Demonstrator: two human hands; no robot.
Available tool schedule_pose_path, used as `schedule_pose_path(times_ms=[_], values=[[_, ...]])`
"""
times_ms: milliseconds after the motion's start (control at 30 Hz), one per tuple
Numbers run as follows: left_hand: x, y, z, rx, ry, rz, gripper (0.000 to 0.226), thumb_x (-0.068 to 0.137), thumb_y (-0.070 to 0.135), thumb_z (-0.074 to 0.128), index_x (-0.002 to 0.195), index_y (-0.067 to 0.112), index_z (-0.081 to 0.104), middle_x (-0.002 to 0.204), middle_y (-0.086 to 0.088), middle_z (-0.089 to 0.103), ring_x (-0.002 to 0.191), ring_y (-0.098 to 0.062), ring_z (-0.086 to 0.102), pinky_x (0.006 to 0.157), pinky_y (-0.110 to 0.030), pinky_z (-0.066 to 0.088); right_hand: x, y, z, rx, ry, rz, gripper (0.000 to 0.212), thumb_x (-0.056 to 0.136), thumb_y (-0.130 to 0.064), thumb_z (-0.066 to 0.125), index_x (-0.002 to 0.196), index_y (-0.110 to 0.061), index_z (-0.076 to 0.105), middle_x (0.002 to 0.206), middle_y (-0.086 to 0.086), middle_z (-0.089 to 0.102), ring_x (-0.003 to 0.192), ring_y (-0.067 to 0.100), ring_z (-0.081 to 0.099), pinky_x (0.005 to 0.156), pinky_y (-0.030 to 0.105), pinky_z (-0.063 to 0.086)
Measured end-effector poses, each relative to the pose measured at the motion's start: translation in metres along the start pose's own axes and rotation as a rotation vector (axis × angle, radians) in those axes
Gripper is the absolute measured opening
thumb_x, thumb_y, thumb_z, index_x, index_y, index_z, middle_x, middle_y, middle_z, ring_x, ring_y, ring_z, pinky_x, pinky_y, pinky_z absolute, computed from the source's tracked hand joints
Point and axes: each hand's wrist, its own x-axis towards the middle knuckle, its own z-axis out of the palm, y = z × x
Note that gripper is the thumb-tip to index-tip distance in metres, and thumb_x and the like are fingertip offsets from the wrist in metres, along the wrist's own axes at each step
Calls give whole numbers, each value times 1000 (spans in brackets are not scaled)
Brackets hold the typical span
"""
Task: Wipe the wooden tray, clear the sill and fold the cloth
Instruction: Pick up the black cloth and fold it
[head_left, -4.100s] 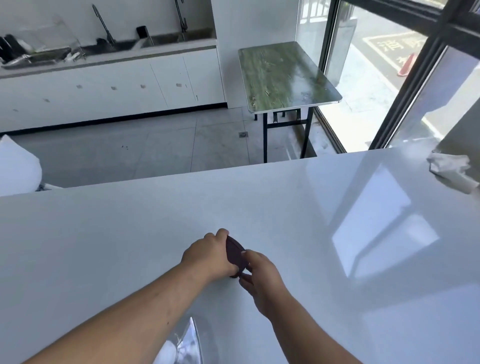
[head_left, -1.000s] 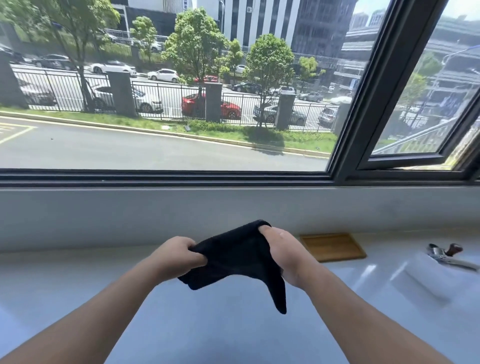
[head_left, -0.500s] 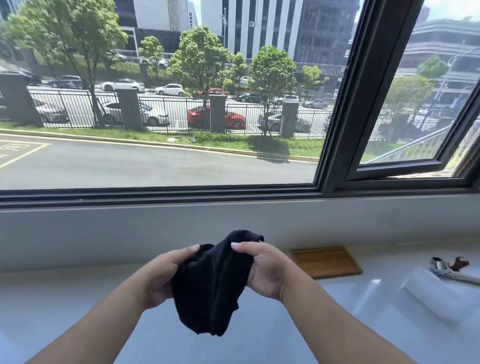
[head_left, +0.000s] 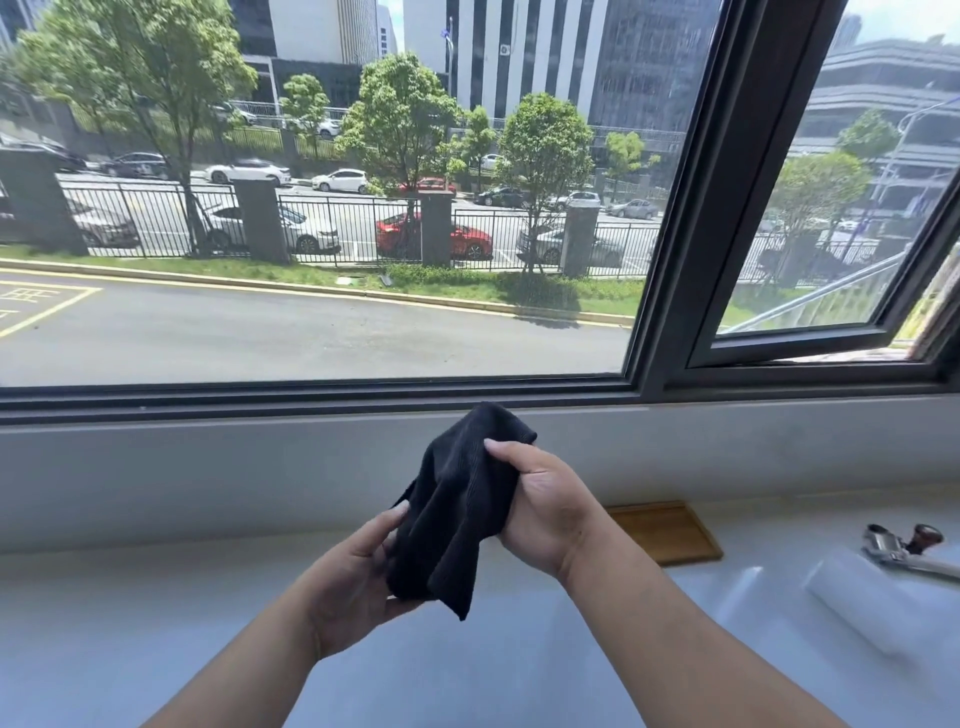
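Note:
A black cloth (head_left: 457, 514) hangs bunched above the white sill (head_left: 156, 623). My right hand (head_left: 545, 514) grips its upper part, thumb across the top edge. My left hand (head_left: 358, 582) is lower and cups the cloth's hanging end, fingers bent round it. A flat wooden tray (head_left: 670, 530) lies on the sill against the wall, just right of my right wrist, partly hidden by it.
A metal tool with a dark red knob (head_left: 904, 551) lies on the sill at the far right. The black window frame (head_left: 670, 291) rises behind, with a pane tilted open (head_left: 810, 332) at the right. A street with cars lies outside.
My right hand has risen with the cloth's top, and my left hand has dropped to its lower end. Earlier I was at a white table; the view has since turned to the window.

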Motion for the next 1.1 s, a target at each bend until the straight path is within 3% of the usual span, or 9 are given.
schedule_pose_path(times_ms=[67,167,300,467,567,633,733,867,1100], values=[[4,8,-4,-14,106,53,47,88,43,75,126,16,76,107,-7,79,88,-22,77,82,-44,57,0,-5,-14,-4,61,-14,37,99,-12,51,131,3,61,120,27,67,103,39,68,86,48,56],[5,23,-9,-8,269,116,23,94,34,62,95,16,77,78,-3,70,63,-19,68,71,-39,48,0,-6,-37,-73,196,8,37,93,-1,50,128,1,60,110,27,67,91,39,68,83,50,55],[-1,37,-18,52,260,82,25,96,37,59,96,20,77,82,-4,63,68,-21,63,78,-38,51,-2,0,-49,-52,206,50,42,91,0,49,131,-2,62,109,23,66,90,37,67,84,49,55],[1,27,-15,91,158,-127,33,100,41,60,113,16,77,97,-3,79,74,-21,74,74,-38,52,6,1,-32,14,46,66,62,85,-2,50,146,7,48,121,28,65,106,42,64,100,53,47],[-1,27,-14,30,158,-70,34,101,37,58,97,20,87,109,-5,81,84,-22,78,79,-40,48,6,-6,-27,-15,-25,50,62,85,3,48,147,0,48,119,24,68,99,39,70,87,49,56],[1,30,-18,-74,274,72,28,99,24,62,81,20,84,96,-5,76,74,-23,73,75,-39,47,4,-12,-32,-82,16,49,54,88,4,48,141,-9,53,114,20,70,90,36,70,73,43,57],[1,36,-25,-153,420,219,11,97,6,64,101,16,67,85,-6,67,62,-18,65,59,-32,54,2,-18,-46,-255,173,95,44,93,4,48,131,-16,57,105,20,70,78,34,68,66,42,53],[-8,41,-27,-101,353,172,41,94,-6,63,124,21,65,106,-16,78,64,-23,71,50,-32,59,-1,-15,-56,-295,243,147,47,92,6,47,132,-18,58,111,22,68,82,36,66,69,42,54],[-13,40,-21,-87,352,143,37,96,11,69,132,16,62,85,-8,72,61,-21,67,54,-31,54,5,-22,-52,-200,173,72,40,92,8,43,123,-12,59,98,18,69,77,32,67,69,42,56]])
